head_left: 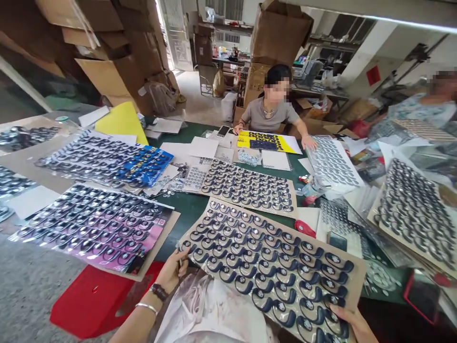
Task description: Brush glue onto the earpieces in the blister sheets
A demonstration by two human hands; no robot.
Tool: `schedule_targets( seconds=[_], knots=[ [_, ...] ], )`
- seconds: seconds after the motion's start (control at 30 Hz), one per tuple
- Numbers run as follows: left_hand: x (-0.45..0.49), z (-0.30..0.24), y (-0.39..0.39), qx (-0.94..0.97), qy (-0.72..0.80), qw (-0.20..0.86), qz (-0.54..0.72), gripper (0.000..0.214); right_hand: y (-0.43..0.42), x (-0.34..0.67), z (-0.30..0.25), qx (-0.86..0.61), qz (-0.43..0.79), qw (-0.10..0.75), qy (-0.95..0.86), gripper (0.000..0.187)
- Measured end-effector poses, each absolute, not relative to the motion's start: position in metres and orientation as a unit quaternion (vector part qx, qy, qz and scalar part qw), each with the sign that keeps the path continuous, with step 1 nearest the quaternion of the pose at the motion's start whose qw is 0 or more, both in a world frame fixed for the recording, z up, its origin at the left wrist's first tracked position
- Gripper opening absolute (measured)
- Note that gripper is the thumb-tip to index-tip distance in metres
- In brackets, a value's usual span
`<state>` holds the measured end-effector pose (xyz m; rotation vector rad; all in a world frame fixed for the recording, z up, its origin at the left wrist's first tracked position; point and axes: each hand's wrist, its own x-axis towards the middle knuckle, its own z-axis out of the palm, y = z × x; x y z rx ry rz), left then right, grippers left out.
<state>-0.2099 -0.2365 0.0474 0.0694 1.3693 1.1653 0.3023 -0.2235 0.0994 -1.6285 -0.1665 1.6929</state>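
A large brown cardboard sheet (352, 259) lies tilted across my lap and the table's near edge. Rows of dark, hook-shaped pieces with shiny round centres cover it under clear film. My left hand (175, 267) pinches its left corner; a watch and a bangle are on that wrist. On the lower right edge, my right hand (352, 320) grips with the thumb on top and the other fingers hidden beneath. Just beyond lies a smaller similar sheet (250, 188). To the left, a pink-printed sheet (152, 240) of such pieces overhangs the table.
A red stool (84, 300) stands below left. Across the green table (178, 226), a co-worker (273, 109) touches a yellow sheet (246, 138) and a pale sheet (332, 162). Another person (424, 107) sits at right. A red-cased phone (423, 293) lies near right; cardboard boxes (107, 76) stand behind.
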Motion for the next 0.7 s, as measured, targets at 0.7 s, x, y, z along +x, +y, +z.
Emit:
schedule_targets(
  seconds=[0.7],
  knots=[
    [-0.244, 0.137, -0.25, 0.142, 0.553, 0.632, 0.524, 0.024, -0.227, 0.294, 0.085, -0.586, 0.674, 0.443, -0.077, 0.095]
  ],
)
